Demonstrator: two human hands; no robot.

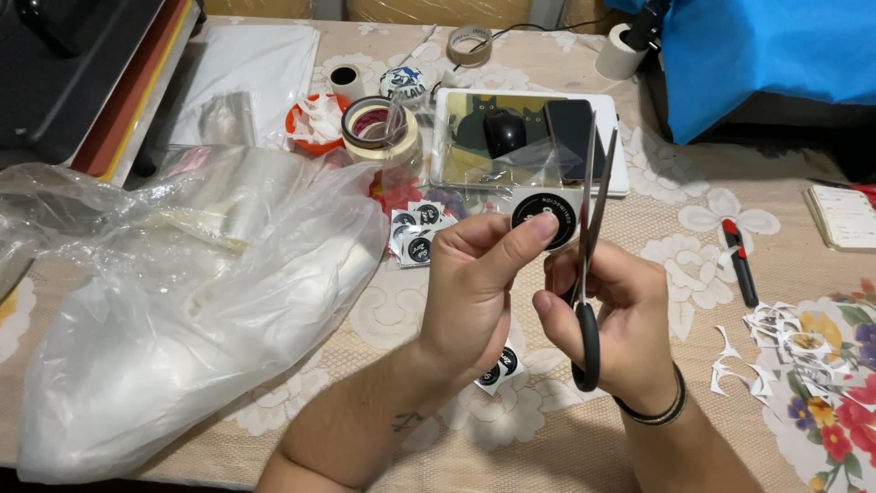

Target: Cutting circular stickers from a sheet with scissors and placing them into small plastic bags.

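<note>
Left hand [474,292] is pinching the round black sticker [545,217] above the counter [675,183]; right hand [611,315] is gripping open scissors [589,265]. Judgement: rotating the sticker, short snips along the rim.

Pretty even indoor light from above, soft shadows under the hands. Some glare on the plastic bag [182,301]. Mostly sharp, corners go darker and a bit bent.

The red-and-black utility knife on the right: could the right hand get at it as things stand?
Probably not at once. The knife lies in the open on the tablecloth, just beyond the right hand, with nothing between them, but that hand is gripping the scissors and would have to put them down first.
</note>
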